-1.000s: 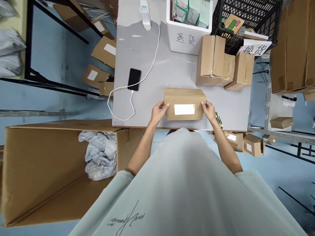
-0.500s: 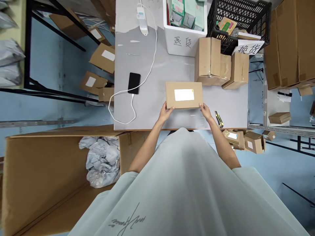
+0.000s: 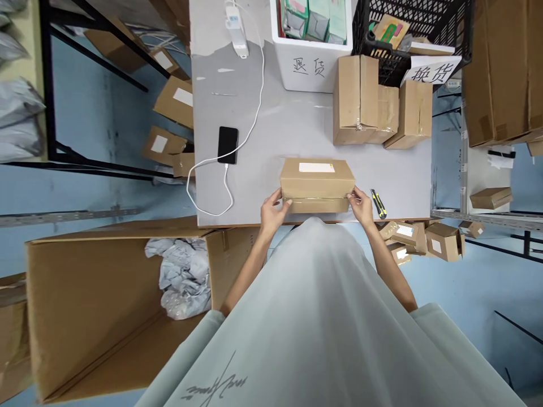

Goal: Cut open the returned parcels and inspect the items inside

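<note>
A brown cardboard box (image 3: 317, 181) with a white label on its upper face is tilted at the front of the grey table, so its taped near side shows. My left hand (image 3: 272, 213) grips its left end, thumb on the near side. At the right end, my right hand (image 3: 360, 206) pinches the near corner with thumb and fingers. A yellow-and-black box cutter (image 3: 378, 204) lies on the table just right of my right hand. The underside of the box is hidden.
A black phone (image 3: 228, 144) with a white cable lies left on the table (image 3: 292, 124). Behind stand a white bin (image 3: 308, 66), a black crate (image 3: 384, 73) and taped cartons (image 3: 355, 102). Below left, a large open carton (image 3: 102, 316) holds crumpled grey plastic bags (image 3: 186, 277).
The box has tipped, its label turning away from me and its taped near side coming into view. Both hands have moved slightly nearer to my body with it.
</note>
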`<state>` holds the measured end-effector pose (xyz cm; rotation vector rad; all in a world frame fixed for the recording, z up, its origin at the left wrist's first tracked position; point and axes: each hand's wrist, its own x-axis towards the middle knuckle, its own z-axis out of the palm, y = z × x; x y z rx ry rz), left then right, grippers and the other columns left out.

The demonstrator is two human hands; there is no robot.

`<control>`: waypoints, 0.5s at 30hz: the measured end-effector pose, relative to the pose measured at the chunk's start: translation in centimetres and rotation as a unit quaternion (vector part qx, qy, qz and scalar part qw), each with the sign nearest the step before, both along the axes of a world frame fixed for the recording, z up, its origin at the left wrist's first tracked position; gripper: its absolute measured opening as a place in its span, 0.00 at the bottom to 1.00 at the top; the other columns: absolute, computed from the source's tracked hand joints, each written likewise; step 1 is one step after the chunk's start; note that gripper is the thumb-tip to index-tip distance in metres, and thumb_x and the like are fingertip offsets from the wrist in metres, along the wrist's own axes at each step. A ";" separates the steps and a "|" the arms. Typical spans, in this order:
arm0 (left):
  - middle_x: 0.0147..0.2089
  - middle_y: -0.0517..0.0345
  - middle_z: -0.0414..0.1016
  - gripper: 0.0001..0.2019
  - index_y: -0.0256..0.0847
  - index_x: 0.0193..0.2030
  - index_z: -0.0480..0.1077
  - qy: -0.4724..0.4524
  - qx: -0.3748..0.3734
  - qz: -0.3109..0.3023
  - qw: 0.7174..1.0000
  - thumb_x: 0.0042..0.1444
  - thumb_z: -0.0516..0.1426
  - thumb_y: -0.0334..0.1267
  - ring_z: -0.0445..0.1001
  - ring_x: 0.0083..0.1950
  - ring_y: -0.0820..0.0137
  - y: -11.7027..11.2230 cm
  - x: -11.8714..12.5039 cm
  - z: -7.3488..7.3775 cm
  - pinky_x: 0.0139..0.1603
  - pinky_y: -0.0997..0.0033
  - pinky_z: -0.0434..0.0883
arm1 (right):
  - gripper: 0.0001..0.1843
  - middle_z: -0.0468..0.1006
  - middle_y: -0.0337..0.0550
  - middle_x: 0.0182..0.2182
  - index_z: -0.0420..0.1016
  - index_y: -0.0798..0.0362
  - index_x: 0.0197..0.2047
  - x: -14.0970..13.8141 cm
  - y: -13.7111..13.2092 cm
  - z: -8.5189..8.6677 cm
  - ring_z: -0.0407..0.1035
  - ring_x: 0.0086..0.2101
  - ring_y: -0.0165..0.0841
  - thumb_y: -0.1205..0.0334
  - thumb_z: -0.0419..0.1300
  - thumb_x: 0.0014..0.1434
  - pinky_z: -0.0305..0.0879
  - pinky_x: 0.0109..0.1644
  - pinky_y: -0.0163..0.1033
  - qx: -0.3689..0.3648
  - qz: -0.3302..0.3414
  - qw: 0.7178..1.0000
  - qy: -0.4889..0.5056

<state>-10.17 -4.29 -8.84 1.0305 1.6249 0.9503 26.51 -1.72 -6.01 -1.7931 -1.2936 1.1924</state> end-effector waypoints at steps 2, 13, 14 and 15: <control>0.69 0.40 0.86 0.37 0.43 0.74 0.79 -0.007 0.002 0.019 1.000 0.61 0.74 0.54 0.82 0.74 0.45 0.0 -0.1 0.0 0.77 0.38 0.77 | 0.41 0.88 0.54 0.55 0.87 0.48 0.70 0.3 0.4 0.1 0.81 0.55 0.53 0.29 0.68 0.66 0.77 0.72 0.61 0.006 -0.001 1.000 -0.020; 0.62 0.40 0.89 0.32 0.39 0.58 0.84 -0.029 0.006 0.091 0.995 0.60 0.73 0.64 0.86 0.68 0.47 5.4 1.4 -1.8 0.72 0.46 0.82 | 0.50 0.88 0.60 0.57 0.87 0.54 0.70 0.2 6.8 -3.4 0.81 0.53 0.52 0.21 0.65 0.63 0.78 0.70 0.61 0.022 -0.026 0.999 -0.025; 0.62 0.40 0.89 0.32 0.39 0.57 0.84 -0.029 0.006 0.091 0.995 0.59 0.73 0.64 0.86 0.67 0.48 5.9 1.3 -1.9 0.71 0.47 0.82 | 0.50 0.88 0.60 0.57 0.87 0.55 0.69 0.4 7.5 -3.6 0.81 0.53 0.53 0.21 0.66 0.63 0.78 0.69 0.61 0.018 -0.023 0.999 -0.022; 0.61 0.40 0.89 0.33 0.39 0.57 0.84 -0.029 0.005 0.089 0.996 0.58 0.74 0.65 0.86 0.66 0.48 6.2 1.1 -2.0 0.71 0.47 0.82 | 0.50 0.88 0.60 0.57 0.87 0.56 0.69 0.6 8.0 -3.8 0.82 0.53 0.53 0.22 0.67 0.62 0.79 0.69 0.61 0.013 -0.013 1.000 -0.014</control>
